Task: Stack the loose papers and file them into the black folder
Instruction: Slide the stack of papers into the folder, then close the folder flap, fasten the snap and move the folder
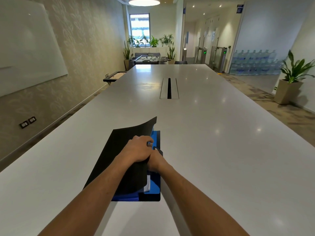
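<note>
The black folder (119, 150) lies on the white table (213, 142) in front of me, its front cover bowed upward along the right edge. Blue inner pockets (156, 138) show under the lifted cover, and a sliver of white paper (147, 184) sticks out near the lower right. My left hand (139, 148) rests on top of the cover with its fingers curled over the right edge. My right hand (156, 160) is tucked beside it at the folder's right side, partly hidden, fingers closed around a black tab or clasp.
A cable slot (169, 88) runs along the table's middle, farther away. A potted plant (291, 79) stands on the floor to the right. A whiteboard (29, 48) hangs on the left wall.
</note>
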